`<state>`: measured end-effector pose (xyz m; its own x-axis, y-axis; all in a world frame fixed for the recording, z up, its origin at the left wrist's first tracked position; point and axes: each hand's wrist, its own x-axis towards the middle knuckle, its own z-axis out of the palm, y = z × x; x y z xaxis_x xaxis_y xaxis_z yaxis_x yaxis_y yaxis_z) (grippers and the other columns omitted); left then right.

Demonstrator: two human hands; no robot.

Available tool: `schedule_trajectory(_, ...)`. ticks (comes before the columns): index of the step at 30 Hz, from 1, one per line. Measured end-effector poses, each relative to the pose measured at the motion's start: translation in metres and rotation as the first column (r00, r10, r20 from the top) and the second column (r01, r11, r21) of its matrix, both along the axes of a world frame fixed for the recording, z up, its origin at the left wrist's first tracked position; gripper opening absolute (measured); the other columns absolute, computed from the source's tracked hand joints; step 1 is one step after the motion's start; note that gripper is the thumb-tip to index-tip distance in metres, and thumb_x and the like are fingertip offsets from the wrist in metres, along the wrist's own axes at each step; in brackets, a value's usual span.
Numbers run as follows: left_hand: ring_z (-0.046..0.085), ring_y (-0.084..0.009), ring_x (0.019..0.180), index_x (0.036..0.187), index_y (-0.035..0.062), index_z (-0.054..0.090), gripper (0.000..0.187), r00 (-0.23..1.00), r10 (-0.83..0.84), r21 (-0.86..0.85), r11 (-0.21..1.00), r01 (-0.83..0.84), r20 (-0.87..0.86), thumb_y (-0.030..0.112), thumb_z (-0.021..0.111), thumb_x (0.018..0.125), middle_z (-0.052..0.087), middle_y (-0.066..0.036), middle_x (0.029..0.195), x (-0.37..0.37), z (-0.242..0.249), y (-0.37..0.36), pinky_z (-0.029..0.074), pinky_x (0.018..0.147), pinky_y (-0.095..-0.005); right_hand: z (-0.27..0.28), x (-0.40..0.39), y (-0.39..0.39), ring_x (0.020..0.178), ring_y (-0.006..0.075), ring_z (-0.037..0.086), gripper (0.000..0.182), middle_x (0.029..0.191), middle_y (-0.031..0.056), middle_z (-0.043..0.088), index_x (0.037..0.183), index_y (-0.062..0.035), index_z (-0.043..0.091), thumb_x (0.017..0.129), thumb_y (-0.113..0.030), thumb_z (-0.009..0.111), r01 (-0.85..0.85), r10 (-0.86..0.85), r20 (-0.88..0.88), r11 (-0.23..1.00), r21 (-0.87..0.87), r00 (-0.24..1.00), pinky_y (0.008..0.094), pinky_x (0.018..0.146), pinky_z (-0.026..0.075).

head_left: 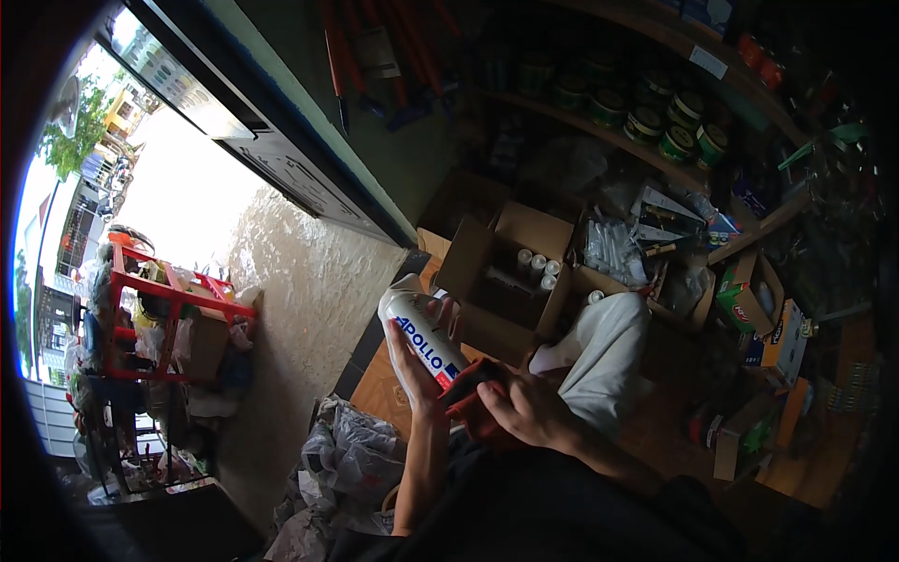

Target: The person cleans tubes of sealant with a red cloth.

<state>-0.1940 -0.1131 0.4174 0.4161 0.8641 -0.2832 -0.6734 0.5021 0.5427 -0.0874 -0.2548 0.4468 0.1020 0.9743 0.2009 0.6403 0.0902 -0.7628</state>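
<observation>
A white sealant cartridge (423,339) with blue APOLLO lettering and a red band lies tilted in my left hand (408,373). My left fingers wrap round its side. My right hand (529,410) is closed on a dark red cloth (476,401), which is against the cartridge's lower end. Just beyond my hands stands an open cardboard box (493,323). Several white cartridges (537,266) stand upright inside it, at its right side.
My bent leg in pale trousers (604,361) is to the right. Crumpled plastic bags (351,454) lie at lower left. Shelves hold several tins (679,142). Small boxes (777,342) sit at right. A red rack (169,295) stands outside the open doorway.
</observation>
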Motion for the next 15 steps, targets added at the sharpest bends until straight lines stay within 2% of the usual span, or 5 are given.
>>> schedule_trajectory(5, 0.042, -0.0320, 0.136, 0.140, 0.0009, 0.037, 0.063, 0.976, -0.199, 0.086, 0.978, 0.192, 0.086, 0.051, 0.036, 0.102, 0.047, -0.019, 0.141, 0.003, 0.011, -0.023, 0.033, 0.114, -0.0430, -0.008, -0.010, 0.006, 0.060, 0.0348, 0.062, 0.038, 0.083, 0.0217, 0.058, 0.125, 0.0019, 0.050, 0.094, -0.020, 0.055, 0.051, -0.146, 0.497, 0.979, 0.200, 0.855, 0.0429, 0.051, 0.051)
schedule_trajectory(6, 0.041, -0.0302, 0.136, 0.143, 0.0019, 0.034, 0.066, 0.965, -0.263, 0.129, 0.957, 0.260, 0.006, 0.053, 0.035, 0.101, 0.045, -0.018, 0.144, 0.003, 0.017, -0.034, 0.032, 0.114, -0.0419, -0.009, -0.008, 0.019, 0.060, 0.0302, 0.059, 0.044, 0.085, 0.0185, 0.059, 0.130, 0.0006, 0.049, 0.092, -0.019, 0.056, 0.117, -0.295, 0.461, 0.920, 0.375, 0.837, 0.0409, 0.053, 0.049)
schedule_trajectory(10, 0.042, -0.0260, 0.135, 0.150, 0.0063, 0.029, 0.075, 0.919, -0.315, 0.134, 0.926, 0.352, -0.237, 0.060, 0.036, 0.098, 0.041, -0.014, 0.149, -0.003, 0.028, -0.056, 0.032, 0.114, -0.0394, -0.003, 0.005, 0.045, 0.074, 0.0295, 0.060, 0.044, 0.094, 0.0172, 0.060, 0.130, -0.0008, 0.049, 0.093, -0.023, 0.054, 0.299, -0.359, 0.415, 0.932, 0.206, 0.836, 0.0421, 0.066, 0.049)
schedule_trajectory(13, 0.042, -0.0271, 0.135, 0.149, 0.0072, 0.031, 0.076, 0.938, -0.185, 0.303, 0.913, 0.274, -0.292, 0.063, 0.038, 0.097, 0.043, -0.014, 0.146, -0.012, 0.016, -0.057, 0.035, 0.112, -0.0403, 0.003, -0.004, 0.055, 0.066, 0.0427, 0.056, 0.033, 0.082, 0.0256, 0.057, 0.123, -0.0002, 0.049, 0.095, -0.017, 0.052, 0.274, -0.309, 0.131, 0.934, 0.229, 0.942, 0.0506, 0.059, 0.046)
schedule_trajectory(15, 0.043, -0.0289, 0.134, 0.146, 0.0058, 0.033, 0.076, 0.958, -0.078, 0.442, 0.875, 0.199, -0.276, 0.063, 0.039, 0.097, 0.044, -0.016, 0.143, -0.013, 0.013, -0.052, 0.036, 0.111, -0.0428, 0.016, -0.006, 0.050, 0.061, 0.0337, 0.060, 0.034, 0.083, 0.0196, 0.060, 0.125, -0.0030, 0.052, 0.097, -0.023, 0.050, 0.139, -0.159, 0.170, 0.983, 0.122, 0.973, 0.0451, 0.050, 0.047)
